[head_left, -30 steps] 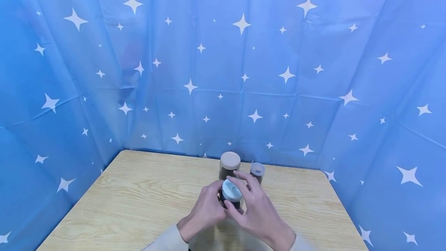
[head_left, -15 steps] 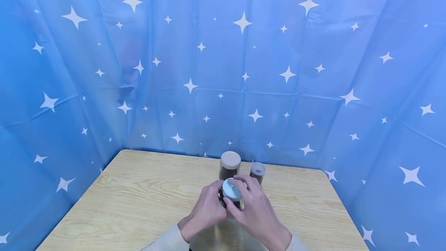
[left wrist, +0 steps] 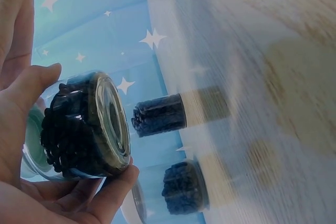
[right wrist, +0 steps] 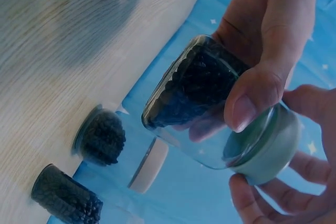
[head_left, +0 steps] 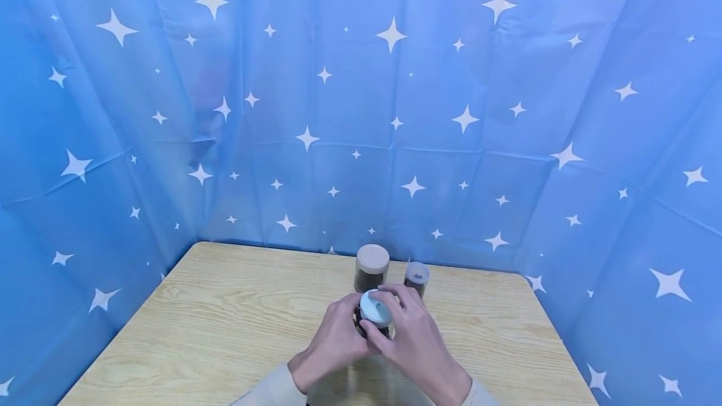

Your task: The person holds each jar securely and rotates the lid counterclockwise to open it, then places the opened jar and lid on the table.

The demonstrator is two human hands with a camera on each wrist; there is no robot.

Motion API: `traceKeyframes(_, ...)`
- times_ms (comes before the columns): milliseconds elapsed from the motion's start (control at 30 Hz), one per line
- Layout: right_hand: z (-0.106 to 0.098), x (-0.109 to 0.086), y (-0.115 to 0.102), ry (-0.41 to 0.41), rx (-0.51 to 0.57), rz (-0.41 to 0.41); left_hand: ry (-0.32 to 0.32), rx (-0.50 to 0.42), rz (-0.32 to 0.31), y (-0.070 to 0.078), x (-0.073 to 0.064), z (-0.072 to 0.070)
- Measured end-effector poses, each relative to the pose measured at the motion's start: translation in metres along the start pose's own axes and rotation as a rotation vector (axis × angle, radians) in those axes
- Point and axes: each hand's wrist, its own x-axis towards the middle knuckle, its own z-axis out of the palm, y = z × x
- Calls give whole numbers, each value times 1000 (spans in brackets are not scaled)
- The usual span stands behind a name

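Note:
A clear glass jar (left wrist: 79,124), part-filled with shiny dark bean-like pieces, is held up above the table. My left hand (head_left: 335,334) grips its glass body, thumb on one side and fingers on the other. On the jar sits a pale green lid (head_left: 376,309). My right hand (head_left: 416,346) curls its fingers and thumb round this lid's edge, as the right wrist view shows. In that view the jar is tilted, with the dark pieces lying toward its base. The fingers hide part of the lid's rim.
Behind the hands stands a wider jar (head_left: 370,277) with a pale beige lid and dark contents. Right of it is a narrower jar (head_left: 416,277) with a translucent top. Both are on the wooden table (head_left: 242,306), near the starry blue curtain (head_left: 361,99) at its far edge.
The right hand's fingers have drawn in from a looser spread to a closer hold round the lid. The left hand and the jar stay nearly where they were.

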Motion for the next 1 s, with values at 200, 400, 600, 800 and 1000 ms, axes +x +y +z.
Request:
traceKeyframes(200,0,1,1,4,9,0,-4,-1,4,0,0,0)
traceKeyframes(400,0,0,3,6,7,-1,3,4,10,1,-1,1)
traceKeyframes(600,-1,-1,4,-8,24,5,-1,1,16,0,-4,2)
traceKeyframes(800,-2,-2,4,-11,34,1,6,1,24,0,-5,4)
traceKeyframes(1000,-3,-2,4,1,35,-11,-12,-10,-5,3,-5,3)
